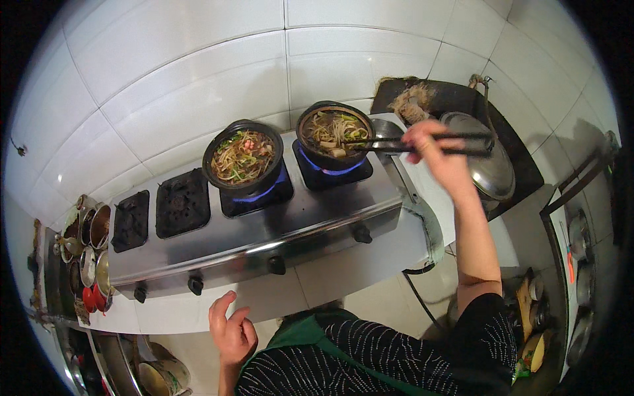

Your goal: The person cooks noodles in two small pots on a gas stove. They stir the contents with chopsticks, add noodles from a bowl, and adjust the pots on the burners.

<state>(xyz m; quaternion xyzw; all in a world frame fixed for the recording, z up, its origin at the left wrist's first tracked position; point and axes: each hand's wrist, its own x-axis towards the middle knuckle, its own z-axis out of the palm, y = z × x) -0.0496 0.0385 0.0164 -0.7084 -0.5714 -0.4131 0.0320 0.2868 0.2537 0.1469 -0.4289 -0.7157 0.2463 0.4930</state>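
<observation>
Between the fingers of my right hand is a pair of dark chopsticks. Their tips reach into the right clay pot, among noodles, greens and pale chunks in broth. Blue flame burns under this pot. To its left a second clay pot sits over another lit burner, filled with noodles, chopped greens and a pink topping. My left hand holds nothing, its fingers apart and slightly curled, in front of the steel gas stove and clear of its knobs.
Two unlit burners fill the stove's left part. Several seasoning containers crowd the counter's left end. A large lidded steel pot stands at the right, near a steel bowl. A white bucket is below left. A shelf rack stands far right.
</observation>
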